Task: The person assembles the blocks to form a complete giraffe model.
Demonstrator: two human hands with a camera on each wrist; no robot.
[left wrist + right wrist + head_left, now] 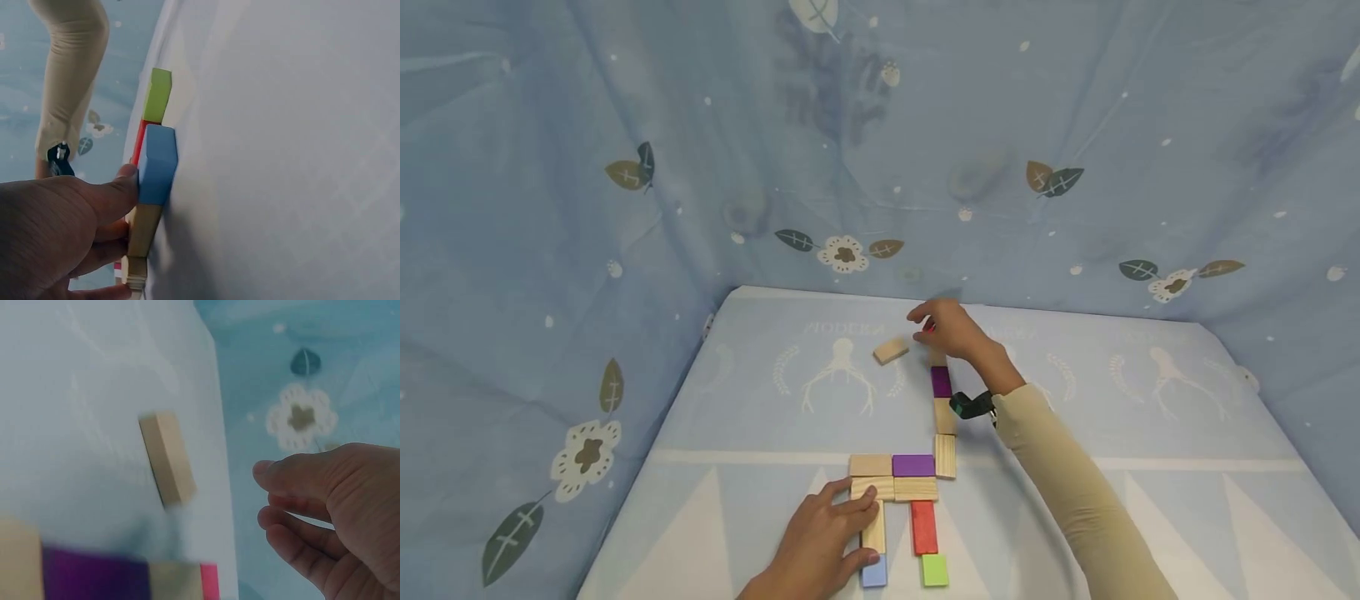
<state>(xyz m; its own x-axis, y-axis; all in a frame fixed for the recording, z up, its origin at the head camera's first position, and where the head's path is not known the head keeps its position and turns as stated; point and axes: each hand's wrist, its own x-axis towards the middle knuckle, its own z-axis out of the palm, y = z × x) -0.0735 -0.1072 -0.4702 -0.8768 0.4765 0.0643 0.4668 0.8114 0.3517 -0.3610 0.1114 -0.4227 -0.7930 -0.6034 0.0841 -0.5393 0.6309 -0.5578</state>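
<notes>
My left hand (pixel 823 537) rests at the left edge of the laid-out wooden blocks. Its thumb touches the blue block (pixel 157 164), and its fingers lie on the plain wood blocks (pixel 872 488) beyond. My right hand (pixel 953 332) hovers over the far end of the block column with its fingers loosely bent; the right wrist view shows nothing between them. Below it, the red block (pixel 210 581) ends the column, next to a plain block (pixel 175 580) and a purple block (pixel 94 575). A loose plain block (pixel 891 350) lies left of the right hand.
A red block (pixel 924 527) and a green block (pixel 935 571) form the right-hand leg of the layout. A purple block (pixel 913 466) lies in its crossbar. Patterned blue cloth (pixel 880 167) hangs behind the white-and-blue table cover (pixel 737 508).
</notes>
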